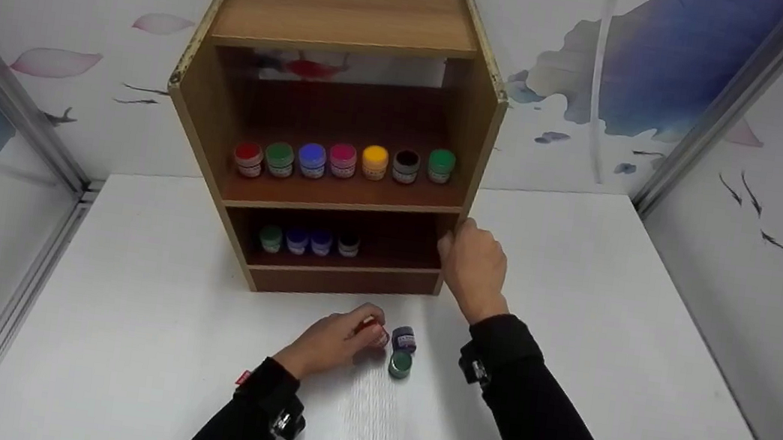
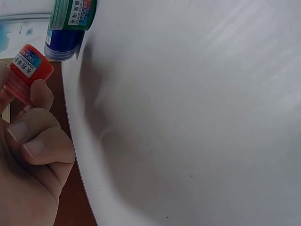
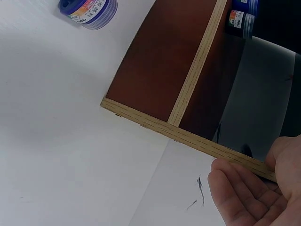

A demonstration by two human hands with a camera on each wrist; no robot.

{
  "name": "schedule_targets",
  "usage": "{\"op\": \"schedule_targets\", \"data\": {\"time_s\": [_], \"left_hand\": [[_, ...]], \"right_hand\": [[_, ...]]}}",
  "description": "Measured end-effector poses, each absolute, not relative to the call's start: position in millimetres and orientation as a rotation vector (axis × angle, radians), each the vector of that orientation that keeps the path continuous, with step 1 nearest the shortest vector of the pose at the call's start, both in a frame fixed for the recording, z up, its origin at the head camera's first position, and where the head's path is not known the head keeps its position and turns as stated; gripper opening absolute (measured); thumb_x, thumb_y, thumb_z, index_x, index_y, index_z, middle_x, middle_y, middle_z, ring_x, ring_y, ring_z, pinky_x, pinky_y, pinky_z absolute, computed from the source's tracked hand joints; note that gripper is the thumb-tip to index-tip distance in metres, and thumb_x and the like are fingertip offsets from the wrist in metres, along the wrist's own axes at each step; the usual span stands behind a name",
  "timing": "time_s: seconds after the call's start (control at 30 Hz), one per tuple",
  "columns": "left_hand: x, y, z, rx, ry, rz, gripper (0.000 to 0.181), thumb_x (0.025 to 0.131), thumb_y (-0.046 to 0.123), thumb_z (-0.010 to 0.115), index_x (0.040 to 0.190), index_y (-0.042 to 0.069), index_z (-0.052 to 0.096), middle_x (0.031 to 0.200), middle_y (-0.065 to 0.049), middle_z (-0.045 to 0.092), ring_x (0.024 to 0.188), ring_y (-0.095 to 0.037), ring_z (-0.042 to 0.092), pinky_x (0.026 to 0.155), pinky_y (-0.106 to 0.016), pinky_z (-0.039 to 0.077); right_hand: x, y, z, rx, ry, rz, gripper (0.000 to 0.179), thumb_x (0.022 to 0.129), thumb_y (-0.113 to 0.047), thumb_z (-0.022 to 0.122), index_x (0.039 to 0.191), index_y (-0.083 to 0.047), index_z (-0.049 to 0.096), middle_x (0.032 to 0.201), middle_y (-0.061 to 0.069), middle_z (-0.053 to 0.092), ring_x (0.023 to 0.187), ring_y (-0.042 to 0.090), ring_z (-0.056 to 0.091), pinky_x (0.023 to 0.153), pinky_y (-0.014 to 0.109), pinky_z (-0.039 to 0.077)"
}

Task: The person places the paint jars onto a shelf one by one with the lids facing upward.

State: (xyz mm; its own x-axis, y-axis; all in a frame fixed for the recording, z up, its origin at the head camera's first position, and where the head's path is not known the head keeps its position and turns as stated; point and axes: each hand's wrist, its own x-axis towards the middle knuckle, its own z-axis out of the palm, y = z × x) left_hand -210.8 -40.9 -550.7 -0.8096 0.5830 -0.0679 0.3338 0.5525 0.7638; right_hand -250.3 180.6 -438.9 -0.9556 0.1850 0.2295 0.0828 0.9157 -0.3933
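Note:
My left hand (image 1: 330, 341) pinches a red paint jar (image 2: 32, 66) by its ends, just above the table in front of the shelf. Right beside it stand a blue paint jar (image 1: 405, 338) and a green paint jar (image 1: 400, 364), close together. My right hand (image 1: 475, 265) grips the right side panel of the wooden shelf (image 1: 344, 289), thumb inside and fingers outside, as the right wrist view shows. On the upper board sits a row of several jars, among them a yellow jar (image 1: 374, 162). The lower compartment holds several more at its left, ending with a black jar (image 1: 349, 245).
The shelf stands on a white table (image 1: 141, 338) against a patterned wall (image 1: 556, 120). Metal frame posts (image 1: 731, 113) rise at the corners. Inside the lower compartment, bare board (image 1: 403, 248) lies between the black jar and the right panel.

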Motion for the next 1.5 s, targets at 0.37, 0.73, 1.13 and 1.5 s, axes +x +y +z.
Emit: {"op": "schedule_targets", "data": {"time_s": [0.37, 0.73, 1.13, 1.5], "left_hand": [[-215, -36, -533, 0.713, 2.581, 1.061, 0.023, 0.097, 0.052, 0.051, 0.105, 0.035, 0.063, 0.088, 0.015, 0.063, 0.077, -0.007, 0.054, 0.070, -0.026, 0.044], [-221, -35, -511, 0.807, 2.684, 0.990, 0.030, 0.095, 0.052, 0.053, 0.110, 0.031, 0.068, 0.101, 0.014, 0.061, 0.091, -0.007, 0.056, 0.084, -0.030, 0.048], [-235, -30, -486, 0.854, 2.801, 0.910, 0.037, 0.097, 0.050, 0.050, 0.119, 0.025, 0.068, 0.107, 0.008, 0.064, 0.092, -0.010, 0.059, 0.088, -0.033, 0.051], [-257, -27, -460, 0.762, 2.960, 0.856, 0.038, 0.100, 0.044, 0.050, 0.125, 0.020, 0.066, 0.121, -0.002, 0.065, 0.102, -0.020, 0.065, 0.090, -0.041, 0.053]], "right_hand": [[-251, 181, -439, -0.209, -2.814, 0.562, 0.026, 0.096, -0.020, 0.051, 0.093, 0.004, 0.062, 0.078, 0.021, 0.069, 0.070, 0.034, 0.070, 0.057, 0.045, 0.056], [-250, 180, -439, -0.193, -2.779, 0.559, 0.024, 0.095, -0.018, 0.054, 0.090, 0.004, 0.063, 0.075, 0.021, 0.068, 0.069, 0.035, 0.070, 0.056, 0.046, 0.055], [-251, 181, -441, -0.197, -2.784, 0.549, 0.023, 0.094, -0.019, 0.054, 0.089, 0.003, 0.062, 0.076, 0.021, 0.068, 0.070, 0.037, 0.069, 0.057, 0.048, 0.054], [-250, 181, -439, -0.199, -2.802, 0.548, 0.025, 0.096, -0.020, 0.053, 0.091, 0.003, 0.062, 0.075, 0.019, 0.068, 0.067, 0.033, 0.069, 0.055, 0.045, 0.054]]}}
